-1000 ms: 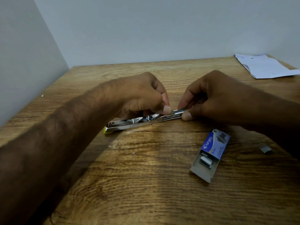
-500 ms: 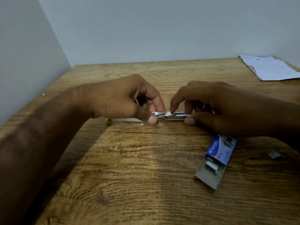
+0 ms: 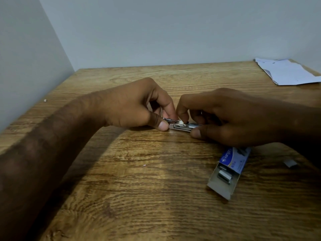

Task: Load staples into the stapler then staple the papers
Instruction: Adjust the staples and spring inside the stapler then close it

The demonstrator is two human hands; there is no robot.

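- The stapler (image 3: 180, 126) is lying mid-worktop (image 3: 139, 197), long axis running left to right, both ends hidden by the hands.
- The left hand (image 3: 135, 105) is pinching its left part.
- The right hand (image 3: 231, 117) is pinching its right part.
- The papers (image 3: 288, 72) are lying far right.

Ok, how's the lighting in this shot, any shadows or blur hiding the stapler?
Head view: dim, soft light; the forearm of the left hand casts a shadow on the table and blurs near the camera; the stapler glints, mostly covered by that hand and the darker right hand.
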